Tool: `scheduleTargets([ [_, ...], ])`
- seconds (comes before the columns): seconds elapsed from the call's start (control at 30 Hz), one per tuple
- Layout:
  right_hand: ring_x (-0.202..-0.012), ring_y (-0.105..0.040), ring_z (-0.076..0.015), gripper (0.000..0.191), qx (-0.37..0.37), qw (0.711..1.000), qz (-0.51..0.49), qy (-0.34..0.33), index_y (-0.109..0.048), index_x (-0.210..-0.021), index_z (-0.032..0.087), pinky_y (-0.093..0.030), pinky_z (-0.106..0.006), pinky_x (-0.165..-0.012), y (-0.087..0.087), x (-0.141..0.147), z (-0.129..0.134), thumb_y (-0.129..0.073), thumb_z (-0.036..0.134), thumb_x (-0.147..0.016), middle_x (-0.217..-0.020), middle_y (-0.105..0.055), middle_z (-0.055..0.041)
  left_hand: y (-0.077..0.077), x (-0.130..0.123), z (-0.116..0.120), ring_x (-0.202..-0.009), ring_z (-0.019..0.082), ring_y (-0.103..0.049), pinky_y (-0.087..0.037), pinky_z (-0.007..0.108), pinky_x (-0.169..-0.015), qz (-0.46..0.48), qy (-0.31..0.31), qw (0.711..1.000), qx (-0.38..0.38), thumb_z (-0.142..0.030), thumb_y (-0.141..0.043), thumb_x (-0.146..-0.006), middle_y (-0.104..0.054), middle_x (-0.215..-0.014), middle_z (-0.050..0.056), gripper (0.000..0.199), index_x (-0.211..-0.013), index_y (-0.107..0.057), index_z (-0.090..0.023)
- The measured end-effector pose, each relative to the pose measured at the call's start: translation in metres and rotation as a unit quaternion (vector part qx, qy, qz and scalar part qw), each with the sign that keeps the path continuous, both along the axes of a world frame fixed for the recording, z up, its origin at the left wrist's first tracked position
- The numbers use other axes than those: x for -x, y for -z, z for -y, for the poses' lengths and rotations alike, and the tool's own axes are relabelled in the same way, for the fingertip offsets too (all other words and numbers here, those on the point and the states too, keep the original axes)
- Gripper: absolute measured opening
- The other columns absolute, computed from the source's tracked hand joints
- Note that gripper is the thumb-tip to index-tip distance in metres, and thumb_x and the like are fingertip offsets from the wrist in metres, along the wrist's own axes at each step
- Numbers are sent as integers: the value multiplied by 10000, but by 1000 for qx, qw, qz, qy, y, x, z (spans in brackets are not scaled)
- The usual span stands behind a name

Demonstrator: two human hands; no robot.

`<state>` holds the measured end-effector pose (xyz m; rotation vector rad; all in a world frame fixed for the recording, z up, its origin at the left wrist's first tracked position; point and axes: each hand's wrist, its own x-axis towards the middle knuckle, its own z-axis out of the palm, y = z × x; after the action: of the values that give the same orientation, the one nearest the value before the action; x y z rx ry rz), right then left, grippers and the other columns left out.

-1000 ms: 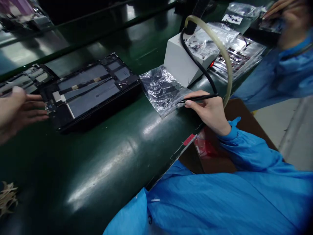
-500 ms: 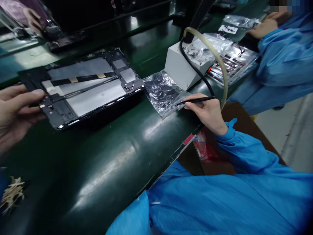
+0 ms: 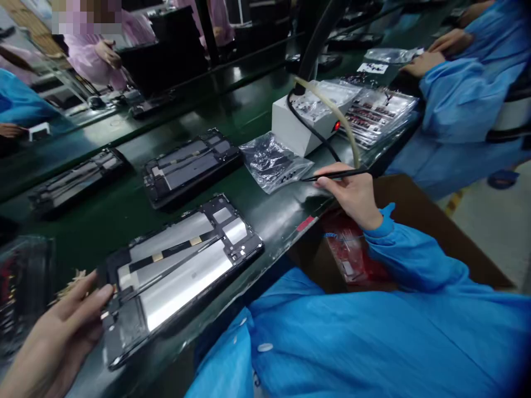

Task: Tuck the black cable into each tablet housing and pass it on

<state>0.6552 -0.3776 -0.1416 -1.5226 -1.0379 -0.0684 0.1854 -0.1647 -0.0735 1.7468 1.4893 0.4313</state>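
Observation:
My left hand (image 3: pixel 64 334) grips the left end of an opened tablet (image 3: pixel 186 276), thumb on top. The tablet's silvery inside faces up, crossed by a black flex strip with gold patches. It lies at or just above the front of the green bench; I cannot tell if it touches. In my right hand (image 3: pixel 357 193) is a pair of black tweezers (image 3: pixel 346 173), pinched between thumb and fingers. Their tips point left, close to the right corner of a clear plastic bag (image 3: pixel 269 160) that has small dark parts on or in it.
Two more opened tablets, one in the middle (image 3: pixel 188 166) and one at left (image 3: pixel 78 179), lie behind. A white box (image 3: pixel 288 127) with a hose stands beyond the bag, beside a tray of small parts (image 3: pixel 377 113). A co-worker's blue sleeve (image 3: pixel 460 94) is at right.
My left hand has brought the tablet down and nearer to the bench's front edge. My view has shifted, showing the two tablets behind. My right hand still holds the tweezers by the bag.

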Motion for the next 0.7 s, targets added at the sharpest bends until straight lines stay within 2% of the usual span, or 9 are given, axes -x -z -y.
scheduleTargets([
  [0.1,-752,-727,-174,211,-11,1000,8,13,-780,-960,230,-636,-302,-673,-1,2,17,-756,436,-921,-937,-763,-38,0,2,1,-1523,350,-437,-375,517,-1266,26,-52,997,54,-557,-869,-660,-581,-1411,-327,498,-1079,-681,-747],
  [0.2,-826,-730,-192,150,-20,998,50,38,-791,-979,244,-620,-314,-701,-3,4,41,-757,380,-926,-950,-771,-38,-15,-26,-1,-1600,368,-308,-230,563,-1335,-36,-25,998,-42,-633,-857,-675,-380,-1657,-220,824,-1429,-526,-661],
  [0.23,-846,-730,-200,132,-24,996,69,48,-795,-980,252,-617,-325,-717,-4,4,51,-759,365,-924,-949,-775,-38,-20,-46,0,-1596,386,-315,-237,601,-1331,-51,19,994,-91,-653,-829,-709,-353,-1690,-175,862,-1496,-479,-617],
  [0.3,-857,-730,-212,101,-33,992,100,67,-805,-960,271,-618,-360,-770,-6,5,73,-780,350,-903,-937,-782,-35,-27,-102,9,-1570,410,-366,-263,655,-1312,-28,188,965,-179,-663,-750,-805,-440,-1668,-64,771,-1521,-519,-493],
  [0.4,-843,-726,-236,97,-62,987,103,110,-816,-890,287,-612,-419,-855,-6,1,104,-858,336,-818,-891,-783,-35,-28,-216,47,-1522,365,-452,-290,600,-1314,84,492,839,-215,-588,-633,-945,-607,-1534,51,550,-1415,-652,-302],
  [0.43,-858,-722,-250,111,-82,983,93,135,-816,-875,284,-604,-440,-889,-3,-3,114,-878,327,-794,-888,-781,-44,-27,-257,65,-1493,330,-496,-328,552,-1307,109,555,805,-178,-536,-598,-988,-593,-1549,62,518,-1430,-638,-269],
  [0.5,-908,-708,-268,127,-148,969,48,193,-810,-897,271,-586,-460,-947,4,-16,131,-877,320,-801,-929,-770,-70,-25,-335,106,-1490,274,-509,-354,457,-1297,168,622,762,-57,-418,-578,-1031,-555,-1583,92,495,-1475,-591,-199],
  [0.6,-889,-695,-223,102,-282,929,-81,225,-758,-954,280,-602,-405,-927,22,-43,149,-798,351,-893,-917,-721,-51,-18,-426,168,-1498,198,-490,-376,361,-1226,256,579,739,231,-275,-520,-1060,-534,-1595,101,509,-1543,-477,-122],
  [0.7,-834,-686,-160,187,-387,873,-245,166,-694,-970,213,-621,-342,-827,38,-70,158,-714,399,-971,-891,-683,-20,-8,-479,213,-1489,176,-497,-400,339,-1204,275,570,711,308,-303,-377,-1109,-473,-1637,93,559,-1634,-310,-121],
])
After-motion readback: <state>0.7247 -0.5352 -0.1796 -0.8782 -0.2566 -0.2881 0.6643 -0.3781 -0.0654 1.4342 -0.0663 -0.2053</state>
